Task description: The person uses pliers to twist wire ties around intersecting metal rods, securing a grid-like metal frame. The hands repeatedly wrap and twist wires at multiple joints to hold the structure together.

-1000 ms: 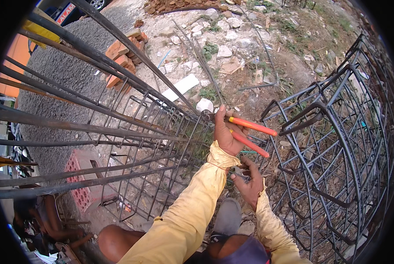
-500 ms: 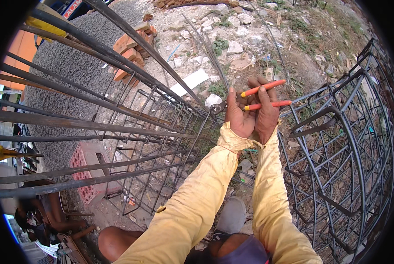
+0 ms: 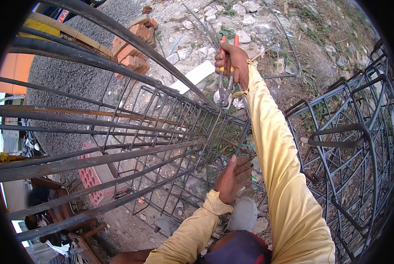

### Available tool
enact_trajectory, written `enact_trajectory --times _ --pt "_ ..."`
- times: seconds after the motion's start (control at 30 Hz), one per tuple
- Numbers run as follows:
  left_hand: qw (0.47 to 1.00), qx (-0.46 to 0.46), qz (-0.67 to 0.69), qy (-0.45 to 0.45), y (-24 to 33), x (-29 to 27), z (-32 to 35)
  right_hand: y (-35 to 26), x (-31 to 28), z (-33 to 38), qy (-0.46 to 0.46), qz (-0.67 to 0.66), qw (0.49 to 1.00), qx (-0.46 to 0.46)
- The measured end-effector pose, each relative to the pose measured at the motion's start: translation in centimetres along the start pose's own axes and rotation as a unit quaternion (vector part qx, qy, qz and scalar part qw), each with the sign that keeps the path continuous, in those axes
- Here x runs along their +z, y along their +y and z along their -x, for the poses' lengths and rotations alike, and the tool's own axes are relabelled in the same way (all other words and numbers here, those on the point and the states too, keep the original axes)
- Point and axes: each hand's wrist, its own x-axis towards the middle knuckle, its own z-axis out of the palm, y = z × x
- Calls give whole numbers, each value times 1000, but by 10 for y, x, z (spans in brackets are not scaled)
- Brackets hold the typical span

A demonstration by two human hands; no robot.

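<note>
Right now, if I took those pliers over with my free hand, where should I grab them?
Grip the orange handles from the far end, above the right hand. The pliers hang jaws-down against the rebar cage, so the metal head is crowded.

- The right arm, in a yellow sleeve, stretches straight out and away from the body, fully extended.
- The right hand sits at the far end of the reach, fingers curled tight in a closed grip, knuckles outward, wrist bent slightly down.
- The left arm, also sleeved in yellow, bends at the elbow and stays close to the body.
- The left hand is low and near, thumb raised, fingers loosely curled to the right.
</note>
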Motion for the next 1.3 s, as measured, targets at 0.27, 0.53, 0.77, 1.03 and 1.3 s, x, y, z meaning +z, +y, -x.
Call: enact_trajectory --times 0.27,0.53,0.77,1.03,1.3 --pt "997 77 -11 -1 36 10 -11 7 -1 -8 16 -1 999 43" --pt "977 182 51 -97 95 75 -77 19 -40 35 279 -103 951 -88" --pt "956 283 73 -31 115 103 -128 4 -59 32 507 200 802 -246" --pt "941 280 190 4 126 120 -102 -9 -34 95 358 309 835 -281" --pt "949 206 237 29 131 118 -102 -7 -36 101 -138 -211 934 -255"
